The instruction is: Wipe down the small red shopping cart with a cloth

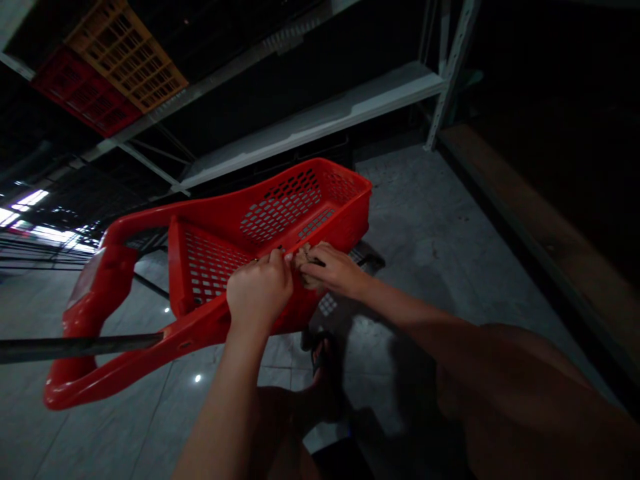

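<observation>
A red plastic shopping basket (280, 207) with perforated walls and a thick red handle (95, 293) is tilted in front of me, above a tiled floor. My left hand (260, 290) is closed over the basket's near rim. My right hand (327, 267) sits right beside it on the same rim, fingers curled in a pinch around something small that I cannot make out. The fingertips of the two hands touch. The basket's inside looks bare where it shows.
A dark metal rod (75, 347) crosses from the left edge to the basket's handle. White metal shelving (320, 117) stands behind, with a yellow crate (127, 53) and a red crate (83, 90) up on a shelf. A wooden-edged shelf (540, 227) runs along the right. The room is dim.
</observation>
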`<state>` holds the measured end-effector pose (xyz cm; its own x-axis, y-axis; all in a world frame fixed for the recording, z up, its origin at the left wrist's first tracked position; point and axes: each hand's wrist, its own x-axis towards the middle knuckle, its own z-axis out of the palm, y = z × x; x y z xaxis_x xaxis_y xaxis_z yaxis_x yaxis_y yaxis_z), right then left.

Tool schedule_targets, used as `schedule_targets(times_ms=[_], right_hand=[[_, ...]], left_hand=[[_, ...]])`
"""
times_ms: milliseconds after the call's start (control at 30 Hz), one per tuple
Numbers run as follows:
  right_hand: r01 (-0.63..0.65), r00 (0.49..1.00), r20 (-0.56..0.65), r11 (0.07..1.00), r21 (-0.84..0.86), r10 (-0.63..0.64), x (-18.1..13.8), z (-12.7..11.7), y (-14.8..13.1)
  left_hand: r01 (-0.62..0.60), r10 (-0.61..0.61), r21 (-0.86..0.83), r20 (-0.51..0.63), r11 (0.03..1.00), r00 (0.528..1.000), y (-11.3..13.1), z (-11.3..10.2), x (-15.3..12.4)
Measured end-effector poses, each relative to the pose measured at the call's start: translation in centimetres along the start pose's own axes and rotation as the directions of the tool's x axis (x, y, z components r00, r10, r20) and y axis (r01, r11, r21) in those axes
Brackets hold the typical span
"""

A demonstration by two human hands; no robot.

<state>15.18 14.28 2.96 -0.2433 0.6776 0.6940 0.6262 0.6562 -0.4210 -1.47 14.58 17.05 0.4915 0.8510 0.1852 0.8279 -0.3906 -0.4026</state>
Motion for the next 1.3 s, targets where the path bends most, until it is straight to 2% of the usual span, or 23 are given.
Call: schedule_targets(times_ms=[67,100,167,233,267,333,400,467,533,667,733,800,867,933,967,1000,1033,1100,1167,1200,1233,1267,1300], right_hand=[[-0.031,0.997,0.067,0.999,0.031,0.029,0.1,-1.6,1.9],[-0.079,0.995,0.063,0.996,0.050,0.076,0.0,-2.5,3.1],[-0.205,0.979,0.006,0.975,0.090,0.205,-0.5,-4.5,5.4],[-0.328,0.936,-0.098,0.938,0.114,0.339,-1.3,-6.3,7.6],[-0.384,0.900,-0.174,0.916,0.114,0.399,-1.6,-6.9,8.5],[-0.498,0.795,-0.342,0.861,0.103,0.501,-2.1,-7.3,9.8],[-0.616,0.654,-0.471,0.778,0.123,0.592,-2.2,-6.4,10.0],[-0.680,0.561,-0.501,0.712,0.176,0.659,-2.0,-4.3,8.9],[-0.687,0.552,-0.451,0.689,0.231,0.701,-1.7,-1.5,6.7],[-0.647,0.668,-0.186,0.686,0.334,0.721,-1.8,3.5,0.7],[-0.646,0.681,-0.088,0.653,0.394,0.727,-1.7,5.1,-1.9],[-0.669,0.629,-0.021,0.554,0.495,0.778,-1.3,5.9,-3.5],[-0.655,0.520,0.034,0.372,0.658,0.854,-0.5,5.7,-4.1],[-0.549,0.402,0.075,0.175,0.817,0.913,0.6,4.4,-3.4],[-0.480,0.348,0.079,0.105,0.871,0.934,1.1,3.5,-2.6],[-0.422,0.296,0.058,0.076,0.903,0.953,1.6,2.3,-1.6],[-0.382,0.244,0.010,0.086,0.920,0.970,2.0,1.1,-0.3],[-0.374,0.144,-0.152,0.196,0.906,0.978,2.7,-1.4,2.5],[-0.426,0.089,-0.296,0.305,0.851,0.951,3.0,-3.1,4.5],[-0.456,0.091,-0.346,0.348,0.819,0.934,2.9,-3.5,4.8],[-0.486,0.116,-0.378,0.384,0.785,0.919,2.8,-3.4,4.6],[-0.513,0.165,-0.389,0.416,0.751,0.906,2.5,-2.8,3.8],[-0.535,0.240,-0.372,0.442,0.720,0.897,2.1,-1.9,2.5]], left_hand=[[-0.013,0.013,0.013,-0.005,1.000,1.000,0.0,0.1,0.0],[-0.015,0.015,0.019,-0.008,1.000,1.000,0.0,0.1,0.0],[-0.016,0.017,0.026,-0.017,1.000,1.000,0.1,0.2,0.1],[-0.014,0.015,0.024,-0.023,1.000,1.000,0.2,0.3,0.3],[-0.011,0.012,0.020,-0.023,1.000,1.000,0.3,0.4,0.4],[-0.007,0.007,0.006,-0.019,1.000,1.000,0.4,0.4,0.6],[-0.003,0.002,-0.009,-0.018,1.000,1.000,0.5,0.4,0.9],[0.000,-0.001,-0.016,-0.023,1.000,1.000,0.6,0.4,1.2],[0.005,-0.006,-0.015,-0.031,1.000,1.000,0.9,0.4,1.7],[0.019,-0.020,-0.028,-0.036,0.999,0.999,1.3,0.5,2.6],[0.023,-0.024,-0.032,-0.032,0.999,0.999,1.2,0.5,2.7],[0.022,-0.023,-0.029,-0.024,0.999,0.999,1.0,0.4,2.7],[0.019,-0.019,-0.024,-0.010,1.000,1.000,0.7,0.4,2.5],[0.010,-0.010,-0.025,0.003,1.000,1.000,0.4,0.4,2.2],[0.003,-0.003,-0.027,0.003,1.000,1.000,0.3,0.4,2.1],[-0.005,0.005,-0.029,-0.001,1.000,1.000,0.2,0.5,1.9],[-0.012,0.012,-0.030,-0.006,0.999,1.000,0.1,0.5,1.8],[-0.022,0.021,-0.030,-0.012,0.999,1.000,0.1,0.6,1.6],[-0.029,0.029,-0.029,-0.011,0.999,1.000,0.2,0.6,1.4],[-0.033,0.033,-0.028,-0.009,0.999,0.999,0.2,0.6,1.3],[-0.038,0.038,-0.028,-0.010,0.999,0.999,0.3,0.5,1.3],[-0.044,0.044,-0.027,-0.013,0.999,0.999,0.3,0.5,1.3],[-0.052,0.051,-0.027,-0.017,0.998,0.999,0.4,0.5,1.2]])
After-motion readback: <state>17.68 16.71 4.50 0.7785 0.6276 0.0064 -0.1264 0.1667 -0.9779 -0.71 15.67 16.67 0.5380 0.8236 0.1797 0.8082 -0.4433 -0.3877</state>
